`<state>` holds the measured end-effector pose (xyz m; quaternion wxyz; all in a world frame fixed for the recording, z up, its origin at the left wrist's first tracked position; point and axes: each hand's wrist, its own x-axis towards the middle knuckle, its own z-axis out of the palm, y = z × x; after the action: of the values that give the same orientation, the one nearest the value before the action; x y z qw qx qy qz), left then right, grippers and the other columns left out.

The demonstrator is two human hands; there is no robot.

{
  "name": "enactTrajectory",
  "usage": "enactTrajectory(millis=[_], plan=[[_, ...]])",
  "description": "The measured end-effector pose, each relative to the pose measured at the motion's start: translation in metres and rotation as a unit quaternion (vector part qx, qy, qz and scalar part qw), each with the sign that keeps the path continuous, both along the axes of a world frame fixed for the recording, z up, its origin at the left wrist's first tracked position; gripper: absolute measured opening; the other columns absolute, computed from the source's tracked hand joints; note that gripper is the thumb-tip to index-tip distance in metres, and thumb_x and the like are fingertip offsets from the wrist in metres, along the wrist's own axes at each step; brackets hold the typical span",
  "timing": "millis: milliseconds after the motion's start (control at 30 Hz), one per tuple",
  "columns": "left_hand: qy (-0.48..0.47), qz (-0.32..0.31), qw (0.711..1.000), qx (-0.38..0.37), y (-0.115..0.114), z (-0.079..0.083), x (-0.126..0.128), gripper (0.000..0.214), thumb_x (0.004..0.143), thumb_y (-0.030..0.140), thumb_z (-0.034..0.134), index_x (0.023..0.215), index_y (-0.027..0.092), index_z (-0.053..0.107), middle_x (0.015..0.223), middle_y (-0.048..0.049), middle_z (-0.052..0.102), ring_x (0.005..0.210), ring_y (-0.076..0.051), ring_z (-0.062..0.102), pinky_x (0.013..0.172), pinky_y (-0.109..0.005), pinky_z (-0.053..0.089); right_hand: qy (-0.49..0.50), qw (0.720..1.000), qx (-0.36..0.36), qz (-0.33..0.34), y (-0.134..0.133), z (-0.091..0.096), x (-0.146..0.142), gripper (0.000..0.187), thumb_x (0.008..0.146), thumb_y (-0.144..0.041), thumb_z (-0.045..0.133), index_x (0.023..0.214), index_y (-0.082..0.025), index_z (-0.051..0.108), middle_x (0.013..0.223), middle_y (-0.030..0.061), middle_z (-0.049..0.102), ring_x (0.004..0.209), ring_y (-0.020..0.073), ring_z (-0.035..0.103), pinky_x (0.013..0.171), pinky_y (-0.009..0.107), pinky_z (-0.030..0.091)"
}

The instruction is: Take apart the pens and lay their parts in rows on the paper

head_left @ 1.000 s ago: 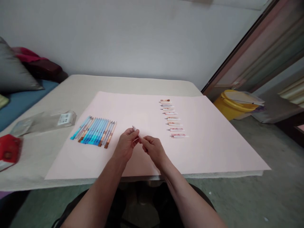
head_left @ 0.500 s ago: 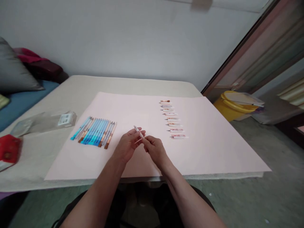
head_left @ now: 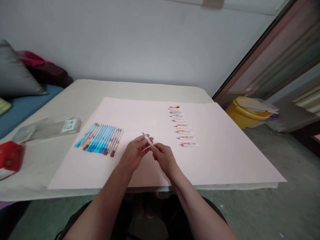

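A slim white pen (head_left: 147,138) is held above the pink sheet (head_left: 220,160), tilted with its far end up and to the left. My left hand (head_left: 135,150) closes its thumb and fingers round the middle of it. My right hand (head_left: 163,156) pinches the near end, which the fingers hide. To the left lies a row of blue, brown and grey pens (head_left: 103,138), side by side. On the right, a column of white pen pieces (head_left: 187,144) with dark thin tips runs away from me, with a short brown-ended piece (head_left: 174,107) at the far end.
A clear plastic bag (head_left: 47,130) with a label and a red object (head_left: 10,156) lie on the cream table cover (head_left: 140,88) at left. Beyond are a grey cushion (head_left: 17,73) and a wall. A yellow bucket (head_left: 243,113) stands on the floor at right.
Both hands stay almost in place. The pen in them has turned slightly, and its printed side shows less. The pens on the sheet have not moved.
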<state>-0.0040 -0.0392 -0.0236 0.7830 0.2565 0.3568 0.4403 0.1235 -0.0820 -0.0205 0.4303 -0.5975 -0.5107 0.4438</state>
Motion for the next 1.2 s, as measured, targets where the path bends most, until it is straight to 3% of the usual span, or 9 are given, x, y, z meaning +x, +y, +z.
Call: enactTrajectory(millis=[200,400,600,800,1000,1200], plan=[[0.013,0.03,0.999,0.022,0.0014,-0.004,0.0002,0.016,0.066,0.023,0.073,0.071,0.014,0.06,0.066,0.0019,0.055,0.062,-0.008,0.052,0.066,-0.024,0.043,-0.02,0.999,0.018,0.018,-0.0009,-0.0013,-0.0012,0.034,0.083,-0.035,0.047,0.053,-0.019,0.047,0.048,-0.0043,0.044,0.048,0.0091,0.038,0.048,0.023,0.029],[0.001,0.007,1.0,0.003,0.0007,-0.001,-0.0002,0.03,0.067,0.019,0.072,0.096,0.014,0.064,0.095,-0.0076,0.063,0.087,-0.015,0.058,0.08,-0.03,0.044,-0.007,1.0,0.013,0.005,-0.0006,-0.0026,0.0009,0.029,0.082,-0.036,0.048,0.059,-0.019,0.052,0.048,-0.0048,0.045,0.047,0.0092,0.039,0.048,0.022,0.03],[0.019,0.027,0.999,0.021,0.0014,-0.0041,-0.0006,0.026,0.065,0.019,0.074,0.089,0.014,0.065,0.071,0.0008,0.056,0.064,-0.008,0.054,0.069,-0.024,0.044,-0.022,1.0,0.017,0.014,-0.0012,-0.0015,-0.0006,0.033,0.082,-0.036,0.048,0.055,-0.019,0.05,0.048,-0.0041,0.045,0.047,0.0089,0.038,0.048,0.022,0.029],[-0.006,0.011,1.0,0.005,0.0014,-0.0029,-0.0004,0.032,0.065,0.011,0.072,0.096,0.013,0.065,0.096,-0.0087,0.063,0.09,-0.015,0.058,0.08,-0.028,0.046,-0.014,1.0,0.015,0.009,-0.0008,0.0005,-0.0001,0.033,0.082,-0.035,0.048,0.054,-0.019,0.049,0.048,-0.0043,0.045,0.046,0.0091,0.038,0.047,0.023,0.029],[0.027,0.027,0.999,0.001,0.0026,-0.0042,-0.0014,0.03,0.065,0.014,0.073,0.094,0.013,0.066,0.075,-0.0012,0.06,0.062,-0.006,0.054,0.06,-0.019,0.044,-0.032,0.999,0.017,0.016,-0.0011,-0.0022,-0.0014,0.033,0.083,-0.037,0.048,0.055,-0.019,0.049,0.047,-0.0043,0.045,0.047,0.0091,0.038,0.048,0.023,0.029],[-0.003,-0.013,1.0,0.011,0.0015,-0.0004,-0.0039,0.026,0.069,0.015,0.069,0.095,0.011,0.065,0.096,-0.0119,0.066,0.09,-0.018,0.061,0.079,-0.03,0.048,-0.025,1.0,0.016,0.007,-0.0004,-0.0023,-0.0004,0.03,0.082,-0.034,0.048,0.056,-0.019,0.049,0.049,-0.0042,0.045,0.047,0.0091,0.038,0.047,0.022,0.028]])
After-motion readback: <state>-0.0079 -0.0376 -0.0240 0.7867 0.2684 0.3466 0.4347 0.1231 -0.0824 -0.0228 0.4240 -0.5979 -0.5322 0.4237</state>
